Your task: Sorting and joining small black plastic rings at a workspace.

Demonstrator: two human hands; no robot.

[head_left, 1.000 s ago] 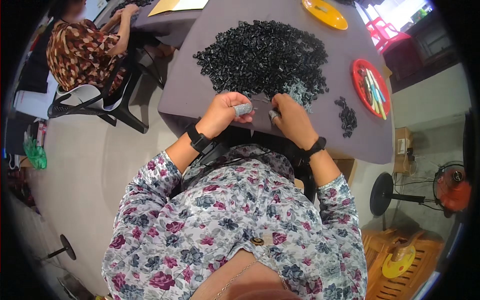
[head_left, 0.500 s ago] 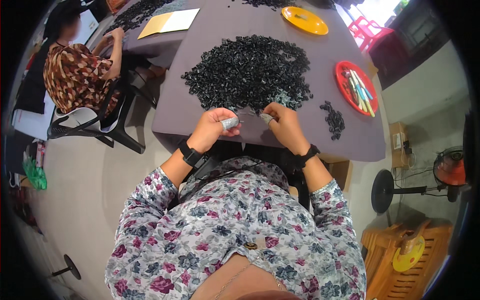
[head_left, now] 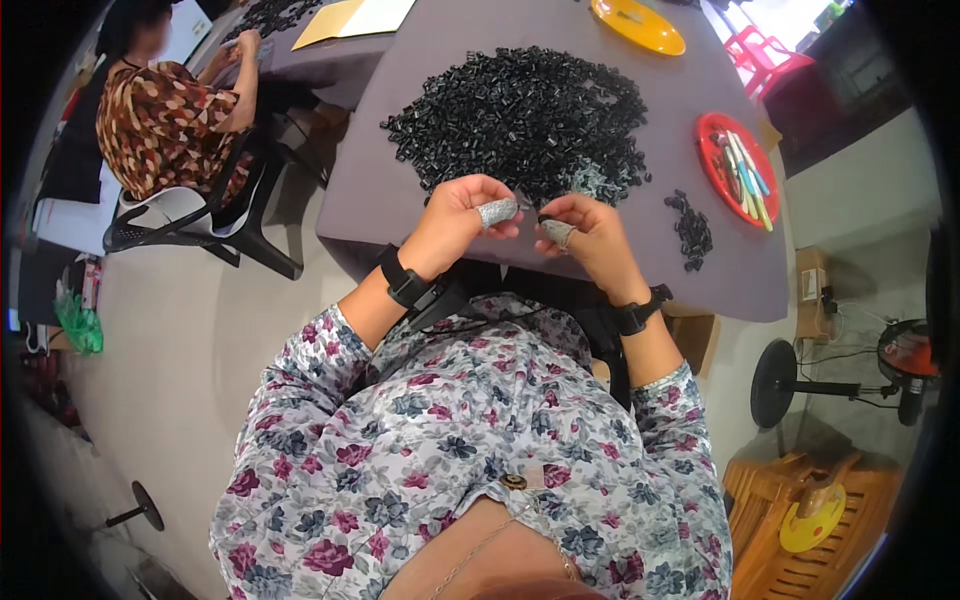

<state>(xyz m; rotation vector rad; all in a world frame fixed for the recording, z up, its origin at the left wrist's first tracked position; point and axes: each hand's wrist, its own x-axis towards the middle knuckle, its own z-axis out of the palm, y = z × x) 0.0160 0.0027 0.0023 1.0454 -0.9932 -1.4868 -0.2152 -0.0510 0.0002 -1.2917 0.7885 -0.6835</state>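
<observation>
Both my hands are raised just over the near edge of the cloth-covered table (head_left: 350,200), fingertips almost meeting. My left hand (head_left: 468,215), its thumb wrapped in silver-grey material, pinches a tiny grey, partly see-through piece (head_left: 522,200). Between the fingertips of my right hand (head_left: 592,235), also with a grey-wrapped thumb, is a small black piece (head_left: 544,218); its exact kind is too small to tell. Beyond them spreads a large pile of small black pieces (head_left: 520,115). A patch of small greyish pieces (head_left: 598,180) lies at the pile's near right side.
A smaller heap of black pieces (head_left: 690,232) lies to the right, near a red plate (head_left: 708,165) holding slim-handled tools. Farther off are a yellow plate (head_left: 640,28) and an open folder (head_left: 350,22). At left, another person (head_left: 170,125) sits working; a fan (head_left: 905,350) stands right.
The view has shifted, so the table sits farther right and higher. My hands have come closer together, and a black piece now shows at my right fingertips.
</observation>
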